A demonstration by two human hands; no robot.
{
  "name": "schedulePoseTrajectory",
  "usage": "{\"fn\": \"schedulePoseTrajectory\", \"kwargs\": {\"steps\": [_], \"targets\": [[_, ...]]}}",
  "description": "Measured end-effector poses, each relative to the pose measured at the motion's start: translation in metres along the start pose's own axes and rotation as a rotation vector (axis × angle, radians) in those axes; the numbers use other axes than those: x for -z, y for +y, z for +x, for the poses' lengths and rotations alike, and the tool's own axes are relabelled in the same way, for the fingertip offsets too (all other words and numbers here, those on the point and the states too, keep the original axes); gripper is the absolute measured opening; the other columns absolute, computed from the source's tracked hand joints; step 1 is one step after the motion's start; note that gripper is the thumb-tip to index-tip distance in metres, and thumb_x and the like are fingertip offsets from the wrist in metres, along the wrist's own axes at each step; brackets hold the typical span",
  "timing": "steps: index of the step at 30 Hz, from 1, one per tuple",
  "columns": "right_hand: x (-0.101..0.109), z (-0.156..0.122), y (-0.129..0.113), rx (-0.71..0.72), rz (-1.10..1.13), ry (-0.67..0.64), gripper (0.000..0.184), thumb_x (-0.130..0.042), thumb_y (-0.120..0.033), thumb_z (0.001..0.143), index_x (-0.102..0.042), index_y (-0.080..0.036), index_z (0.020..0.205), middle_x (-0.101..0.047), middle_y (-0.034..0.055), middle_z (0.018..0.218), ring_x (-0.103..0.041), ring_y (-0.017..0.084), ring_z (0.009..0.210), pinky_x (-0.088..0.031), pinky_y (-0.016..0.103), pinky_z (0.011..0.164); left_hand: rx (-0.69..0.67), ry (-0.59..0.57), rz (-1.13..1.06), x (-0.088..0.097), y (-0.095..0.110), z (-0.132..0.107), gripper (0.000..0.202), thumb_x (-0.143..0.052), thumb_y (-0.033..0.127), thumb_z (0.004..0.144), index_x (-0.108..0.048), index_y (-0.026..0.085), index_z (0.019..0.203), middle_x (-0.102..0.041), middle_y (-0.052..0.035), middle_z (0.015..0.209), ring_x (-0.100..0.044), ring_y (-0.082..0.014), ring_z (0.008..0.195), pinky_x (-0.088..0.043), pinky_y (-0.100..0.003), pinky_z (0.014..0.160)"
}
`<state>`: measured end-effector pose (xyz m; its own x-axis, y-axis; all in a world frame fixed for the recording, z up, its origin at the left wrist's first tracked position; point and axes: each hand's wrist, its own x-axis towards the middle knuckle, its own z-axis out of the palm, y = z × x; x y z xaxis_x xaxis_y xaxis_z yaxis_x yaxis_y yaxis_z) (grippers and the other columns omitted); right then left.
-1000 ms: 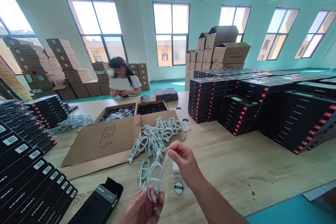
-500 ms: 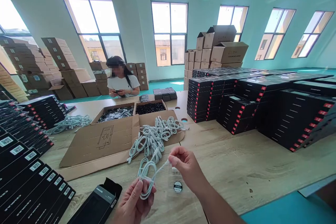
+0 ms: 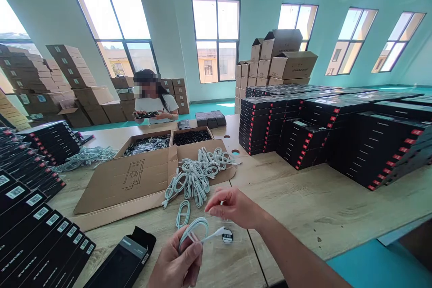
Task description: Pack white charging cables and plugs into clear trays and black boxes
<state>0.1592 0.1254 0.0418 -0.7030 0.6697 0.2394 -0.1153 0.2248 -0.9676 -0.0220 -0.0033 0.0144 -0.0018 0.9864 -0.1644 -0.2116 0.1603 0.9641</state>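
My left hand is closed round a coiled white cable, held low over the table. One end of this cable sticks out to the right, its plug loose in front of a clear plastic piece with a round black label. Just above the coil is my right hand, fingers curved and a little apart, with nothing visible between them. Another small cable coil lies on the table behind my left hand. Beyond it is a pile of coiled white cables, partly on a cardboard flap.
An open black box lies at left front, beside a row of black boxes. Stacked black boxes stand at right. A cardboard box holds small parts. Across the table, a person handles a dark item.
My right hand has let go of the cable end and moved slightly left. My left hand has raised and turned the coil, apart from the small coil on the table.
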Motion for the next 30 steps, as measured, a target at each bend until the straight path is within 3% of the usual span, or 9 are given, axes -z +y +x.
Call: {"fn": "schedulePoseTrajectory", "kwargs": {"steps": [3,6,8,11,15,19,24,30], "targets": [[-0.004,-0.002,-0.001,0.027,-0.112,-0.17,0.03,-0.077,-0.05,0.083,-0.081,-0.02,0.085,-0.06,0.002,0.083,-0.054,0.014,0.072,-0.041,0.025,0.061,-0.004,0.012,-0.163,0.002,-0.001,0.002,0.05,-0.086,0.06,0.068,-0.057,0.019,0.069,-0.054,0.0049,0.055,-0.032,-0.0029,0.035,-0.02,-0.02,0.037],[-0.01,-0.003,0.0,0.021,-0.218,-0.226,0.024,-0.075,-0.042,0.085,-0.075,-0.02,0.077,-0.055,-0.0018,0.075,-0.048,0.011,0.064,-0.037,0.024,0.057,0.009,-0.011,-0.213,0.005,-0.003,0.002,0.051,-0.086,0.059,0.067,-0.055,0.019,0.067,-0.05,0.0064,0.053,-0.028,-0.0016,0.038,-0.021,-0.018,0.038],[-0.014,-0.003,0.0,-0.01,-0.243,-0.189,0.021,-0.069,-0.037,0.088,-0.069,-0.02,0.078,-0.051,-0.0045,0.067,-0.042,0.01,0.06,-0.033,0.023,0.055,0.022,-0.02,-0.201,0.007,-0.007,0.002,0.052,-0.086,0.06,0.068,-0.053,0.019,0.067,-0.047,0.007,0.052,-0.026,-0.0012,0.038,-0.02,-0.017,0.038],[-0.021,-0.001,0.003,-0.109,-0.056,-0.09,0.024,-0.065,-0.042,0.09,-0.061,-0.02,0.081,-0.049,-0.0062,0.062,-0.04,0.01,0.056,-0.031,0.022,0.051,0.04,-0.026,-0.132,0.011,-0.013,0.004,0.051,-0.083,0.061,0.07,-0.053,0.02,0.069,-0.047,0.0073,0.051,-0.026,-0.0011,0.035,-0.015,-0.018,0.035],[-0.033,0.0,0.008,-0.198,0.284,-0.019,0.04,-0.073,-0.057,0.08,-0.059,-0.02,0.082,-0.054,-0.0047,0.068,-0.047,0.01,0.057,-0.037,0.023,0.053,0.055,-0.07,-0.007,0.008,-0.015,0.006,0.05,-0.078,0.064,0.074,-0.052,0.021,0.074,-0.051,0.0069,0.052,-0.027,-0.001,0.031,-0.015,-0.018,0.032],[-0.042,0.0,0.015,-0.246,0.498,-0.005,0.045,-0.082,-0.058,0.073,-0.061,-0.02,0.085,-0.057,-0.0045,0.073,-0.048,0.009,0.06,-0.037,0.022,0.056,0.056,-0.07,0.028,0.002,-0.013,0.003,0.05,-0.077,0.065,0.075,-0.053,0.022,0.082,-0.052,0.0075,0.055,-0.027,-0.0008,0.032,-0.016,-0.017,0.033],[-0.043,-0.001,0.018,-0.153,0.407,0.017,0.042,-0.081,-0.056,0.075,-0.062,-0.019,0.081,-0.06,-0.0037,0.068,-0.052,0.01,0.059,-0.037,0.023,0.057,0.07,-0.02,-0.036,0.001,-0.013,0.0,0.053,-0.077,0.067,0.074,-0.054,0.024,0.095,-0.049,0.0091,0.053,-0.023,-0.0015,0.033,-0.013,-0.019,0.034],[-0.041,-0.007,0.016,-0.054,0.293,-0.024,0.036,-0.083,-0.051,0.076,-0.069,-0.017,0.077,-0.063,-0.0012,0.069,-0.054,0.013,0.065,-0.044,0.027,0.066,0.085,0.019,-0.059,-0.006,-0.005,0.0,0.051,-0.077,0.065,0.076,-0.055,0.022,0.092,-0.051,0.0073,0.059,-0.028,-0.0022,0.041,-0.017,-0.019,0.04]]}}
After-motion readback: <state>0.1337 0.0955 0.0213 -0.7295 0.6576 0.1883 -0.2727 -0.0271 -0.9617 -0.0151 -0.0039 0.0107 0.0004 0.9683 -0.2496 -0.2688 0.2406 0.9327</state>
